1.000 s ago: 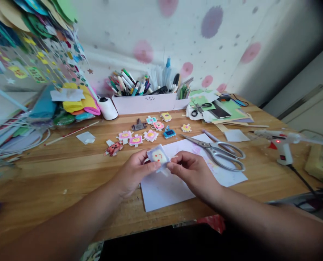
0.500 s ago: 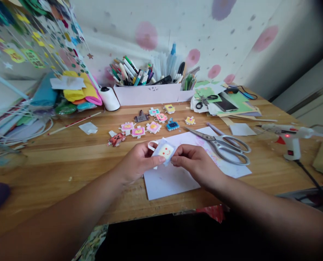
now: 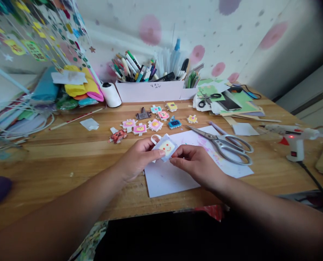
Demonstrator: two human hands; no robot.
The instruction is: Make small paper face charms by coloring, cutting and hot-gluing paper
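Note:
A small pale-blue paper figure with a smiling face on a cream panel and a white loop at its upper left is in my left hand. The left thumb presses on its front, and the fingers are behind it. My right hand pinches at the figure's right edge, with the fingertips partly hidden. Below both hands lies a sheet of white paper with faint coloured marks. Large silver scissors rest on the sheet's right part, beside a light purple pen.
Several small paper figures lie beyond my hands. At the right stands a white glue gun with a lit red light. A pen box, a thread spool, a phone and small black-handled scissors are at the back.
The figure has tilted slightly in my left hand, and my right fingertips have moved a little along its lower right edge. The whole view has shifted slightly.

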